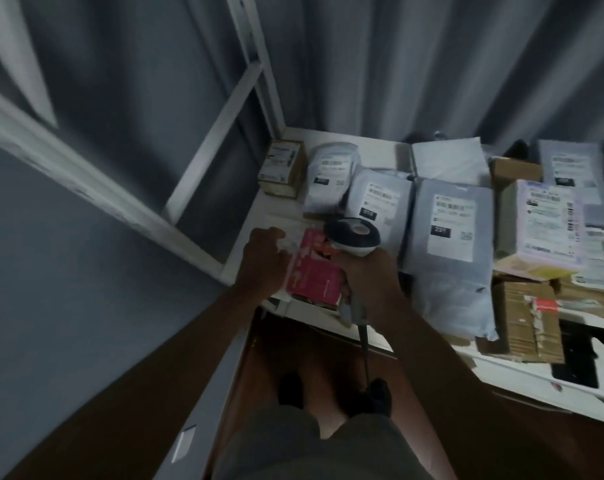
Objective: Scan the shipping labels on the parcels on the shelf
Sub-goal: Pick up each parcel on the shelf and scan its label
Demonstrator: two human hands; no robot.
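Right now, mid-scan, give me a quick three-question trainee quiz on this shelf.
1. True or false: the right hand holds the scanner.
2. Which parcel does the left hand touch? A) pink parcel B) small brown box C) large grey bag
3. Fill in: the small brown box sits at the shelf's far ____ corner.

Key: 1 true; 2 A; 3 left.

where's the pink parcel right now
The pink parcel lies near the front left corner of the white shelf, between the left hand and the right hand gripping the scanner.
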